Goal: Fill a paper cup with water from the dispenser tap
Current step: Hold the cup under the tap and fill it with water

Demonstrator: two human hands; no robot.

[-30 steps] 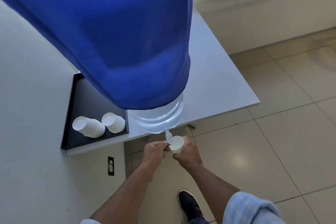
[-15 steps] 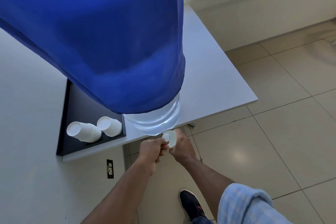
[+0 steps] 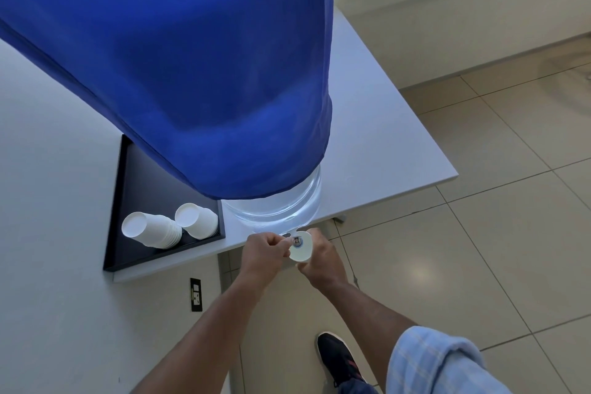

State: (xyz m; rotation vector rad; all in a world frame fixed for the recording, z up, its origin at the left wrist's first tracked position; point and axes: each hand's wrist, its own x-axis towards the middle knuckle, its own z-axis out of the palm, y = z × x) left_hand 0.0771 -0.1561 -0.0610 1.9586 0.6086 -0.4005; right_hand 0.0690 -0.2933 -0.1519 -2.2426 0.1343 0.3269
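A big water bottle under a blue cloth cover (image 3: 198, 80) stands on a white table (image 3: 383, 144), its clear base (image 3: 275, 211) at the front edge. The small tap (image 3: 295, 240) juts out below that base. My left hand (image 3: 263, 254) is closed on the tap's handle. My right hand (image 3: 321, 261) holds a white paper cup (image 3: 302, 249) directly under the tap, mouth up. Whether water is flowing cannot be made out.
A black tray (image 3: 128, 211) on the table's left holds two stacks of white paper cups (image 3: 153, 230) lying on their sides. A wall socket (image 3: 195, 294) sits below the table. My dark shoe (image 3: 339, 358) rests on the tiled floor (image 3: 479, 265).
The cup has come up closer under the tap and both hands have drawn in toward the table edge. My left hand keeps its grip on the tap.
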